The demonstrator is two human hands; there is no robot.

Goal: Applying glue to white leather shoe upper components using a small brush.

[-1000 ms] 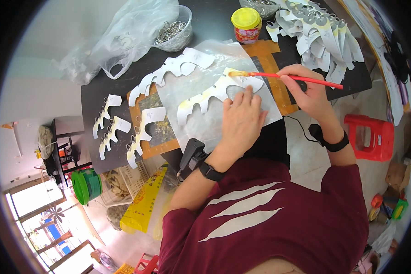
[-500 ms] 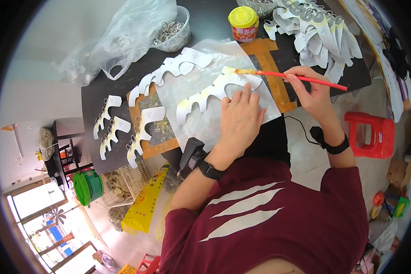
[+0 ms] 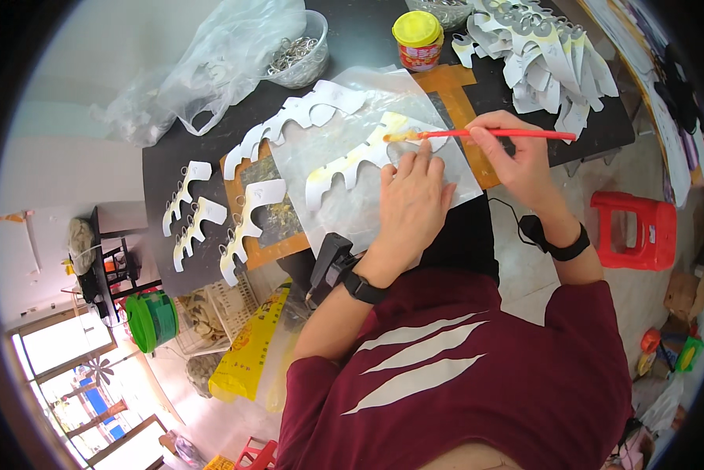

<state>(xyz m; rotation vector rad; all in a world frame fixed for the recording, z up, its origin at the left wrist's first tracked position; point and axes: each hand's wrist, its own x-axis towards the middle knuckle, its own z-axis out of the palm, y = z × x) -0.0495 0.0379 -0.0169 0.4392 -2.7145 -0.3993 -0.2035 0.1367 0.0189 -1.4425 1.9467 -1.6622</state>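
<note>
My left hand (image 3: 411, 205) lies flat on a white scalloped card cutout (image 3: 350, 163), pressing it onto a clear plastic sheet (image 3: 344, 200) on the black table (image 3: 371, 39). My right hand (image 3: 515, 155) grips a red-handled brush (image 3: 485, 135) whose bristle tip rests on the cutout's upper edge, where yellowish glue shows. A glue jar with a yellow lid (image 3: 418, 39) stands behind the sheet.
Several more white cutouts (image 3: 242, 211) lie at the left, and a heap of them (image 3: 544, 51) at the back right. A bowl of metal rings (image 3: 296, 56) and a crumpled plastic bag (image 3: 203, 74) sit at the back. A red stool (image 3: 632, 231) stands to the right.
The brush tip has slid to the right along the cutout's upper edge. My left hand stays pressed on the cutout.
</note>
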